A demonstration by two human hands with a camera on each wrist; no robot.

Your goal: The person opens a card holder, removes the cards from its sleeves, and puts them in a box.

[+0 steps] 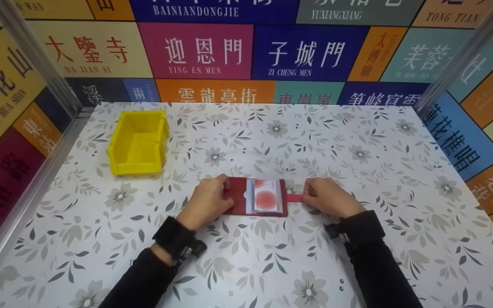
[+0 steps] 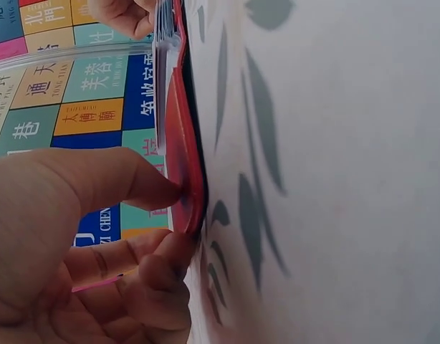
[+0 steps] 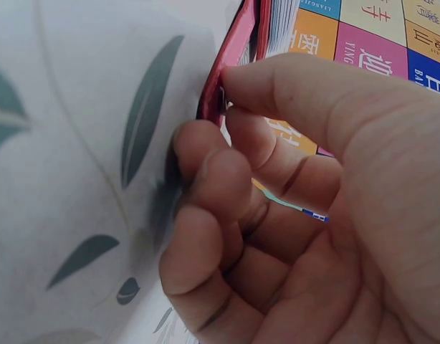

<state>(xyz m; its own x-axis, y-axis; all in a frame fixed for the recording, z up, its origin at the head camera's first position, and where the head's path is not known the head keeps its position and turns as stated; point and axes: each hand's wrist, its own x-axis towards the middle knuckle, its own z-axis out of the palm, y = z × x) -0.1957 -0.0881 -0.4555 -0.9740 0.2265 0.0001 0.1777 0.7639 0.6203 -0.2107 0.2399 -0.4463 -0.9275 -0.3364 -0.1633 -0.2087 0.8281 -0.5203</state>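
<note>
A small red card holder (image 1: 237,201) lies spread open on the table, with a stack of clear sleeves inside. The top sleeve shows a white card (image 1: 267,197) with a coral circle. My left hand (image 1: 207,200) pinches the left cover edge between thumb and fingers, and in the left wrist view that cover (image 2: 184,158) bends slightly off the table. From the right side of the holder a red strap (image 1: 294,198) sticks out. My right hand (image 1: 330,196) pinches the strap's end between thumb and index finger, its other fingers curled below in the right wrist view.
A yellow plastic bin (image 1: 138,143) stands at the back left of the table. The tabletop (image 1: 246,265) has a grey leaf and flower pattern. Panels with coloured name blocks (image 1: 195,51) rise behind and on both sides.
</note>
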